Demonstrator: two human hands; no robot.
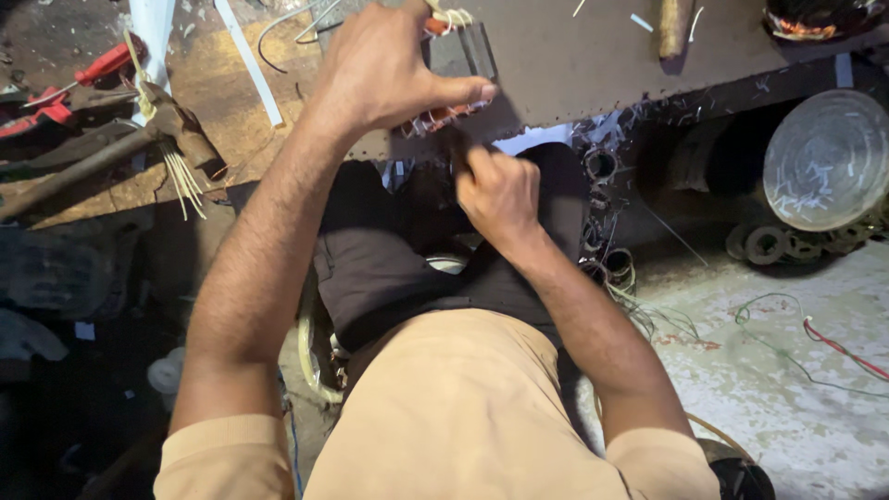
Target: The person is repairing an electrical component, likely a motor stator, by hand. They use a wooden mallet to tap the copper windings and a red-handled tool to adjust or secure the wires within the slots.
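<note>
Wound core: a small metal block with copper-coloured winding and pale ties (451, 69) stands at the front edge of the dark workbench (593, 65), partly hidden behind the left hand.
Left hand: the left hand (384, 74) is closed around the wound core from above, the thumb stretched to the right along its lower side, the fingers curled over the top.
Right hand: the right hand (500, 190) is just below the bench edge, closed to a loose fist; the fingertips pinch something thin and dark near the core, but I cannot tell what it is.
Distance of hands: the two hands are near each other, the right one just under the left thumb.
Bench, left part: a hammer with wooden handle (102, 153) lies here, beside it a red-handled tool (102, 65) and a white strip (248, 60).
Bench, far side: a wooden handle (674, 26) lies near the top edge.
Floor, right: a round metal disc (827, 157), some small wound coils (602, 167), and loose green and red wires (815, 338) on the pale floor.
</note>
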